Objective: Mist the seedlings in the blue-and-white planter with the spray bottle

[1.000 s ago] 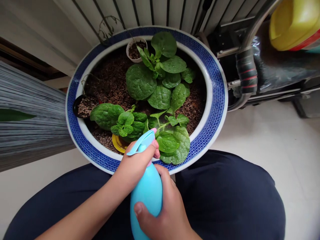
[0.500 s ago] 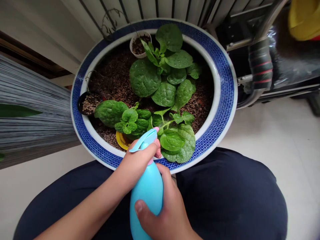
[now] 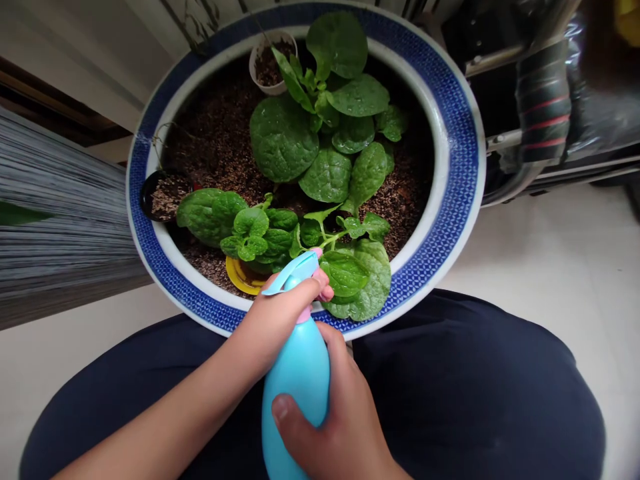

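A light-blue spray bottle (image 3: 295,373) with a pink neck and nozzle is held between both hands, its head pointing away from me. My left hand (image 3: 280,310) wraps round the spray head, fingers at the trigger. My right hand (image 3: 340,407) grips the bottle's body, thumb across its front. Just beyond the nozzle grow broad green leaves (image 3: 345,273), some with water drops on them. They stand in a large round planter (image 3: 457,160) with a blue-patterned white rim, filled with dark soil (image 3: 215,133). No spray can be made out.
Inside the planter are a white cup of soil (image 3: 270,67), a small black pot (image 3: 163,197) and a yellow pot (image 3: 243,277). A string curtain (image 3: 60,227) hangs at left. At right stands a metal frame with a taped grip (image 3: 545,100). My knees flank the planter.
The view has shifted slightly, so the planter appears larger and higher. Both hands keep hold of the spray bottle, which has hardly moved.
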Available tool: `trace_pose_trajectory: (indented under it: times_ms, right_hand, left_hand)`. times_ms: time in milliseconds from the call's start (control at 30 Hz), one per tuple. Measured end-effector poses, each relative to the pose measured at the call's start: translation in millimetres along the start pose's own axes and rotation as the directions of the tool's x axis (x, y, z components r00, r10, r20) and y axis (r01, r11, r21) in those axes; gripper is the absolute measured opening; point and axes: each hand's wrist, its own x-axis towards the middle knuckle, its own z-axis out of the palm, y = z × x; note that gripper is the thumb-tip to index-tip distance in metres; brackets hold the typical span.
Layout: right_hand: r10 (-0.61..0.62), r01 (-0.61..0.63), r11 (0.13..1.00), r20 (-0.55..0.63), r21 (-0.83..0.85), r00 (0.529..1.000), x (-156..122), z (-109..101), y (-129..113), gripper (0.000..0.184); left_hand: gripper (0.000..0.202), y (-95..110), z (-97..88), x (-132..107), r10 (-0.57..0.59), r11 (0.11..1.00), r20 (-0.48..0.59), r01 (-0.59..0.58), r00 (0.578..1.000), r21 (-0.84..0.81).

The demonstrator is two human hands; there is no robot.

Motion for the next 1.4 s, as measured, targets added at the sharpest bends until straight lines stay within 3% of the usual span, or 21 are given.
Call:
trace_pose_trajectory:
  times_ms: [100,267,533,633,800,1000,1233,1400]
  right_hand:
    - [-0.011,0.011,1.0,0.013,-0.004,1.0,0,-1,4,0.057]
    - [-0.004,0.004,1.0,-0.045,0.006,0.999,-1,0,3,0.056]
    - [-0.013,0.013,1.0,-0.076,0.007,0.997,-3,-1,5,0.058]
    - [-0.045,0.044,0.999,-0.033,-0.015,0.998,-3,-3,8,0.058]
    - [-0.054,0.05,0.997,-0.057,-0.055,0.997,-1,-8,1,0.058]
    - [-0.097,0.09,0.994,-0.114,-0.067,0.989,1,-3,0,0.057]
    - [-0.062,0.057,0.997,-0.103,-0.053,0.993,-1,4,6,0.057]
    - [-0.089,0.081,0.993,-0.11,-0.082,0.99,0,1,2,0.057]
  left_hand:
    - [0.021,-1,0.1,1,-0.012,0.997,0.006,0.011,1.0,0.079]
    - [0.016,4,5.4,0,-0.042,0.996,-0.005,0.042,0.999,0.076]
    - [0.025,14,11.8,0,-0.044,0.964,-0.021,0.047,0.999,0.26]
    - [0.03,10,9.8,1,-0.012,0.954,0.0,0.011,1.0,0.298]
    - [0.032,6,7.7,1,-0.013,0.958,0.037,0.002,0.999,0.285]
    - [0.021,8,12.2,0,0.022,0.991,0.022,-0.025,1.0,0.129]
    - [0.026,-1,3.9,4,-0.031,0.983,0.022,0.026,0.999,0.181]
    - [0.023,-1,1.5,2,0.013,0.985,0.078,-0.026,0.997,0.17]
